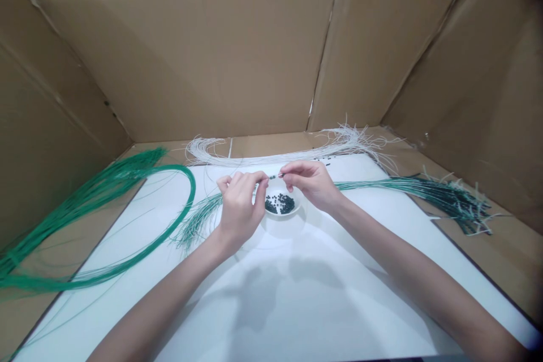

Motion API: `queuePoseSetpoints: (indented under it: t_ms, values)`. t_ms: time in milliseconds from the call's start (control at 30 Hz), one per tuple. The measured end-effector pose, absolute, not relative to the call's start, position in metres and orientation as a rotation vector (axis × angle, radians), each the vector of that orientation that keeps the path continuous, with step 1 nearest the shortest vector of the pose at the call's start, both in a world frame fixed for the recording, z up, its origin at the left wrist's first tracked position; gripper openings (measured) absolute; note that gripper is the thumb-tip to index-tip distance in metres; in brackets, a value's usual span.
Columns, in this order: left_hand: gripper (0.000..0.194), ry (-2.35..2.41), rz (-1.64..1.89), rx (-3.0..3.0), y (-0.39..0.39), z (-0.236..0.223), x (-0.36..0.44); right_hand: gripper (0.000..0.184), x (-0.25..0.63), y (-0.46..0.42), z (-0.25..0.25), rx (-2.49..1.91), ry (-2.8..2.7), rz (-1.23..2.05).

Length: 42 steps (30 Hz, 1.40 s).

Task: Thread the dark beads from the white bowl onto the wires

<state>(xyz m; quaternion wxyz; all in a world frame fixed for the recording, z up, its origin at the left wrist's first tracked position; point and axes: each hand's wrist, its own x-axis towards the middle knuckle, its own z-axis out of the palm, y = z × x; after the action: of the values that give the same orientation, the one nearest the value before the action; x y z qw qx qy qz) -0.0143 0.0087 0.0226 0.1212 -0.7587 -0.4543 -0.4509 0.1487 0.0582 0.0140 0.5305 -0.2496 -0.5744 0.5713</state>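
Beads (279, 203), small and dark, are heaped in a shallow white dish (282, 214) just below and between the two grips. A few more are seen lying loose beyond the right grip (309, 184). A thin wire (271, 177) is pinched at the fingertips of that grip and of the left grip (240, 209), both closed on it above the dish; one or two beads appear to sit on the wire there, though they are too small to tell for sure. A looped green wire bundle (193, 189) is laid left of the left grip, with its loose ends reaching under it. A second green wire bundle (394, 184) runs off right of the right grip and ends in a dark-tipped cluster (460, 206). A white wire bundle (263, 157) is curved beyond both grips. As for what is done and left, a good heap of beads is left in the dish. All of this is set on a white sheet (339, 300), inside cardboard walls (190, 56).
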Motion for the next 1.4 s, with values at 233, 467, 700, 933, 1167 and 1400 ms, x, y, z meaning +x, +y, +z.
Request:
queuePoseSetpoints:
  t_ms: [233,467,700,933,1167,1400]
  values:
    - [0.008,-1.32,-1.26,-2.198,0.01,0.022,-0.014,0.011,0.149,0.056,0.018,-0.666,-1.427,1.248]
    - [0.007,-1.318,-1.244,-2.199,0.011,0.022,-0.014,0.01,0.15,0.055,0.021,-0.69,-1.489,1.233]
    - [0.006,-1.33,-1.233,-2.208,0.011,0.021,-0.015,0.01,0.15,0.053,0.023,-0.714,-1.522,1.133]
    - [0.008,-1.336,-1.145,-2.228,0.012,0.022,-0.017,0.009,0.153,0.053,0.025,-0.697,-1.657,0.99]
    - [0.01,-1.314,-1.106,-2.212,0.011,0.023,-0.016,0.01,0.157,0.054,0.025,-0.708,-1.79,0.801]
    - [0.009,-1.324,-1.114,-2.207,0.011,0.021,-0.016,0.011,0.155,0.052,0.027,-0.748,-1.8,0.798]
